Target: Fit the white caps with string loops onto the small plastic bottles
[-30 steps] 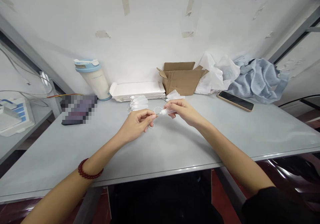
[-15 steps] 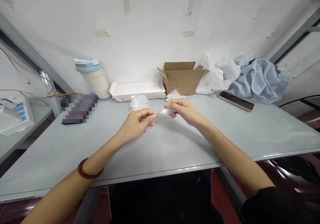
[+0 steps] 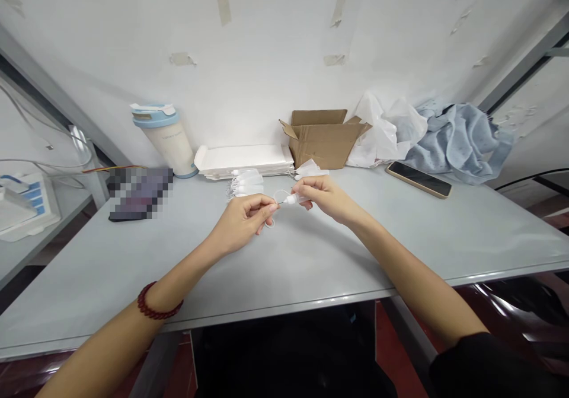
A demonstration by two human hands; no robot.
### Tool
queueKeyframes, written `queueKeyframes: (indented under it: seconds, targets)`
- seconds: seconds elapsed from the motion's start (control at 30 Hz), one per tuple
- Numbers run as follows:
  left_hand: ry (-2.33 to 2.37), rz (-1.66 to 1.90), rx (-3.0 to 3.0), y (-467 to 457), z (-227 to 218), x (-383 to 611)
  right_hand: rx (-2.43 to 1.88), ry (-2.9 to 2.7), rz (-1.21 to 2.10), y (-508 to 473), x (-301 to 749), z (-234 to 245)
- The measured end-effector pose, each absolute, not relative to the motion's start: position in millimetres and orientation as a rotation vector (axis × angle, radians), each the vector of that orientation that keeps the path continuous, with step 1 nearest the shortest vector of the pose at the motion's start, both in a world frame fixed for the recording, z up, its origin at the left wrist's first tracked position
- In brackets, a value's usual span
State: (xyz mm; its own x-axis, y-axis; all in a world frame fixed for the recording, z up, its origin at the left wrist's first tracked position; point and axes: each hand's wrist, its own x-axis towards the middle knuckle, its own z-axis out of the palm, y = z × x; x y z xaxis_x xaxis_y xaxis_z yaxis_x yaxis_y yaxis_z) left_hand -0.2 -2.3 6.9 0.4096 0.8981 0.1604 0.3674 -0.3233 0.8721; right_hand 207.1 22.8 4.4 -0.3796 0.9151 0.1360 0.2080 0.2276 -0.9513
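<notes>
My right hand (image 3: pixel 323 194) is closed around a small translucent white bottle with a white neck (image 3: pixel 290 200), held level and pointing left. A thin dark needle-like tip runs from the neck toward my left hand (image 3: pixel 247 220). Thumb and forefinger of that hand pinch together at the tip's end; what exactly lies between them is too small to make out. A thin white cord (image 3: pixel 270 225) loops out below and above the left fingertips. Behind the left hand lies a pile of similar white bottles (image 3: pixel 248 180). More translucent white pieces (image 3: pixel 311 168) lie behind the right hand.
Along the wall stand a blue-lidded tumbler (image 3: pixel 166 143), a stack of flat white boxes (image 3: pixel 244 158), an open cardboard box (image 3: pixel 322 146), a white plastic bag (image 3: pixel 382 131) and a light blue cloth (image 3: pixel 462 140). A phone (image 3: pixel 420 180) lies at right, a blurred-out dark object (image 3: pixel 140 195) at left.
Almost nothing differs. Both hands keep the same grip and position, and the whole view has shifted very slightly.
</notes>
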Motion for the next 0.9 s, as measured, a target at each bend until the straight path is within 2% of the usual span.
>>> queueKeyframes:
  seconds: [0.9]
  targets:
    - [1.090, 0.891, 1.830, -7, 1, 4, -1.040, -1.779, 1.135, 17, 191, -4]
